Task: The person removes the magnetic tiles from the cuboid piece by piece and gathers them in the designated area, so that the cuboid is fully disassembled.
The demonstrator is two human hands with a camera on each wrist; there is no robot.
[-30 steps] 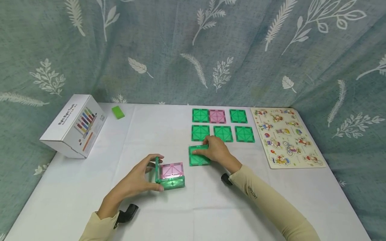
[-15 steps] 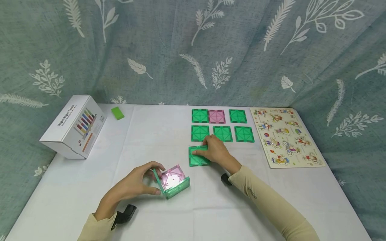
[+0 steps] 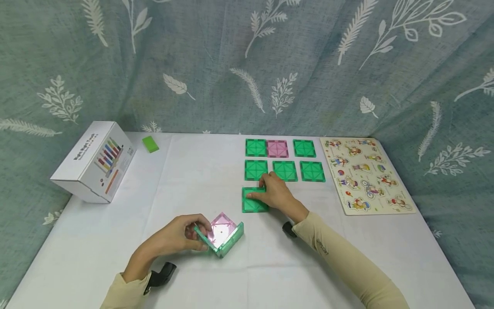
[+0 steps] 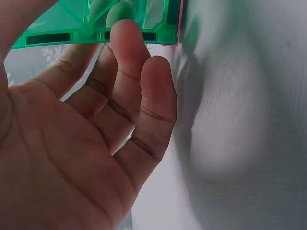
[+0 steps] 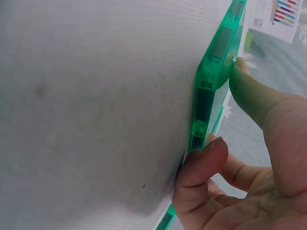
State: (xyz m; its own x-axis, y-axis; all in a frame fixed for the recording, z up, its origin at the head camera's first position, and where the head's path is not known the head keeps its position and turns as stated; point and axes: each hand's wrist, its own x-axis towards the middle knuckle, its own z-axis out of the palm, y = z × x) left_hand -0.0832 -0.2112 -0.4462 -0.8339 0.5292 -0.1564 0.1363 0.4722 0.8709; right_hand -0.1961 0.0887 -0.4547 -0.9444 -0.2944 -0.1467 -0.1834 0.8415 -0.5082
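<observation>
My left hand (image 3: 175,236) grips a small build of magnetic tiles by one upright green tile (image 3: 206,239), thumb outside and fingertips inside. A second upright green tile (image 3: 231,241) meets it at a corner, and a pink tile (image 3: 222,227) lies flat between the two. The left wrist view shows fingertips against the gripped green tile (image 4: 53,38). My right hand (image 3: 275,193) pinches a flat green tile (image 3: 252,206) on the white cloth, its thumb on the top face and fingers at the far right edge. From the right wrist, that tile's edge (image 5: 204,103) shows close over the cloth.
Behind the right hand lie several green tiles (image 3: 256,170) and a pink tile (image 3: 277,149) in two rows. A wooden picture puzzle board (image 3: 364,176) lies at right. At left stand a white box (image 3: 94,161) and a small green block (image 3: 150,144).
My left hand has turned the tile build counterclockwise, so its corner now points toward me. The right hand stays in place on its green tile.
</observation>
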